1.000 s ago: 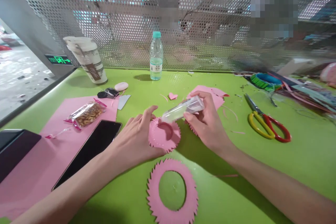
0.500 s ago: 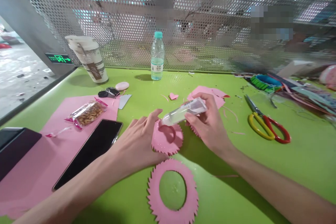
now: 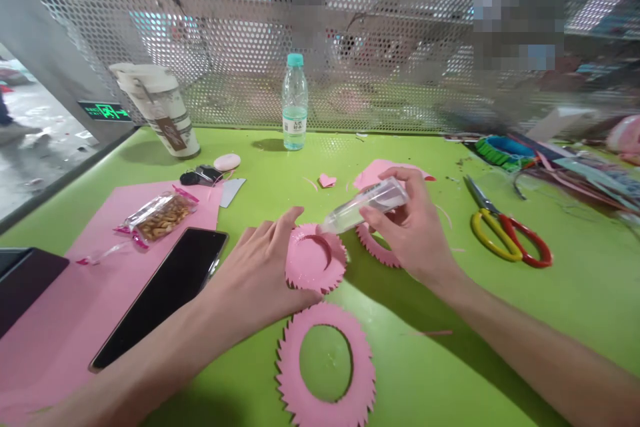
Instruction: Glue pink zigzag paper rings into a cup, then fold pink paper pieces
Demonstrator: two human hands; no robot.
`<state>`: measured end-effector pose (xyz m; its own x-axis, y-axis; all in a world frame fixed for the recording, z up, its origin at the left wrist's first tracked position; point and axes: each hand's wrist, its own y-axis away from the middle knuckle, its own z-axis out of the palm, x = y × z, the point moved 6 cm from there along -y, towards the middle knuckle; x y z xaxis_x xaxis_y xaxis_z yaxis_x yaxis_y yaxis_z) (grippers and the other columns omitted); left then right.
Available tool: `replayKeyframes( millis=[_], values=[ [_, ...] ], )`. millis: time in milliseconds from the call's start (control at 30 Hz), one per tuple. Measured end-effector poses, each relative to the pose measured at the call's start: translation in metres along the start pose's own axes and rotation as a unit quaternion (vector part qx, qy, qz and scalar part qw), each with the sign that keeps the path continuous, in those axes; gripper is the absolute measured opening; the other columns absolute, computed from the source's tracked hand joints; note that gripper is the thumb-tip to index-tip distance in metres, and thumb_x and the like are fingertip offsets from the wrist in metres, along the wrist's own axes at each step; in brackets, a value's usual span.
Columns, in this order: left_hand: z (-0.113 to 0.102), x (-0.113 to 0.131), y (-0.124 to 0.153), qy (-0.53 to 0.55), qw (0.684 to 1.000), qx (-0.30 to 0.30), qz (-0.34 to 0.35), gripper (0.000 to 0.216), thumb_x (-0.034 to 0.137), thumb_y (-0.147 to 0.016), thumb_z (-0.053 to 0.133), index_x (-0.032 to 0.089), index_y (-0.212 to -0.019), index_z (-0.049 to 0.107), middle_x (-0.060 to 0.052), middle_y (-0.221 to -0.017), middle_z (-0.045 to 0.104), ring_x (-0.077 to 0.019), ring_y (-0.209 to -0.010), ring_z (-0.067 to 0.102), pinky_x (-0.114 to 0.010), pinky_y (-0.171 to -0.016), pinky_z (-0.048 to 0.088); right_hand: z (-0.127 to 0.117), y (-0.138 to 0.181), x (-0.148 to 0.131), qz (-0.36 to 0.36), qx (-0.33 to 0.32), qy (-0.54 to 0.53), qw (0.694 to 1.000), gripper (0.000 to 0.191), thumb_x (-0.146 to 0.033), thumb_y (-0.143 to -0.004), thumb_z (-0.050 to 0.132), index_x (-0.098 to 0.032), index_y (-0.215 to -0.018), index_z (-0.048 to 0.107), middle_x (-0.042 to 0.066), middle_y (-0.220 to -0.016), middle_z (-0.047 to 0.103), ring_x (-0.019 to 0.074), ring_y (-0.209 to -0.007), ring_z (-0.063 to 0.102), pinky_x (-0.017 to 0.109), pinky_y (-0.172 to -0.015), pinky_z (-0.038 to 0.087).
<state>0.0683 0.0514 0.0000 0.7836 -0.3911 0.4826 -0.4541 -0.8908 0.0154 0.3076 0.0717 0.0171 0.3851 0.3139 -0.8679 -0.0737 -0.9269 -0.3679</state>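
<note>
Green worktable [image 3: 450, 360]: a serrated pink foam disc [image 3: 313, 257] is lying flat, touched at its left edge by the left hand [image 3: 255, 273], whose fingers [image 3: 270, 233] are spread, not clenched. A clear plastic tube [image 3: 367, 205] is grasped by the right hand [image 3: 413, 227] between thumb and fingers, its nozzle held at the disc's upper right edge; contact cannot be confirmed. A serrated pink foam ring [image 3: 289, 373] is placed just below the disc, and red-and-yellow scissors [image 3: 500, 240] well to its right.
</note>
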Motion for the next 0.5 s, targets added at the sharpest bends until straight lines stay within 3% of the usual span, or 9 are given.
replayKeyframes(
  millis=[167, 267, 500],
  values=[
    [0.0, -0.002, 0.002, 0.007, 1.0, -0.009, -0.013, 0.114, 0.058, -0.078, 0.079, 0.025, -0.17, 0.021, -0.019, -0.16, 0.055, -0.0481, -0.145, 0.052, -0.064, -0.113, 0.047, -0.005, 0.0, 0.0, -0.007, 0.021, -0.041, 0.999, 0.042, -0.041, -0.093, 0.081, -0.035, -0.122, 0.052, 0.005, -0.105, 0.069, 0.0267, -0.083, 0.072, 0.047, -0.066, 0.066],
    [0.0, -0.002, 0.001, 0.019, 1.0, -0.014, -0.006, 0.111, 0.051, -0.078, 0.079, 0.026, -0.169, 0.021, -0.018, -0.16, 0.057, -0.047, -0.144, 0.054, -0.063, -0.111, 0.05, 0.006, 0.003, 0.0, -0.001, 0.0, -0.055, 0.998, 0.043, -0.046, -0.094, 0.08, -0.034, -0.122, 0.05, 0.004, -0.102, 0.067, 0.0242, -0.081, 0.071, 0.044, -0.067, 0.066],
    [0.002, 0.0, 0.0, 0.012, 1.0, -0.003, 0.004, 0.107, 0.053, -0.081, 0.078, 0.026, -0.167, 0.021, -0.019, -0.155, 0.061, -0.047, -0.141, 0.056, -0.064, -0.111, 0.05, 0.027, 0.009, -0.003, 0.019, -0.041, -0.055, 0.997, 0.048, -0.045, -0.095, 0.08, -0.032, -0.128, 0.048, 0.005, -0.113, 0.069, 0.0239, -0.089, 0.073, 0.041, -0.072, 0.065]
  ],
)
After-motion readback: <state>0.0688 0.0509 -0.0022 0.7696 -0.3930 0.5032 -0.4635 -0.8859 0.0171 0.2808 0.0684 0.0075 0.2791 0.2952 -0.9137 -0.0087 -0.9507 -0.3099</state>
